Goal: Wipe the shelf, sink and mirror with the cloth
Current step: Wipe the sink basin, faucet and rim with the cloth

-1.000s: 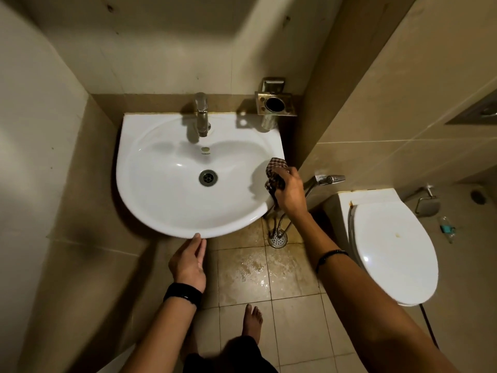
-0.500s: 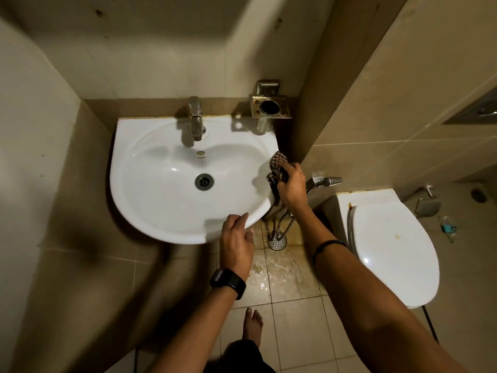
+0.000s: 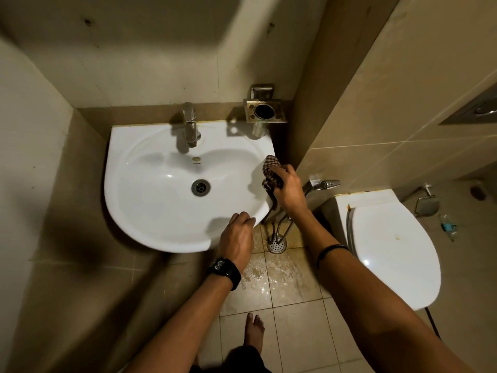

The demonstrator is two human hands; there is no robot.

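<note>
Cramped tiled bathroom. My right hand (image 3: 289, 193) has fingers closed on the checked cloth (image 3: 272, 175), bunched at the sink (image 3: 161, 211) right rim; soft, light, I'd keep it wadded. Left hand (image 3: 238, 235) curled on the front rim.

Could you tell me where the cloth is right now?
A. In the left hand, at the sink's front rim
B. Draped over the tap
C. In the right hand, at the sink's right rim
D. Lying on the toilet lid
C: the right hand grips the checked cloth against the right rim of the sink, while the left hand rests bare on the front rim.
</note>
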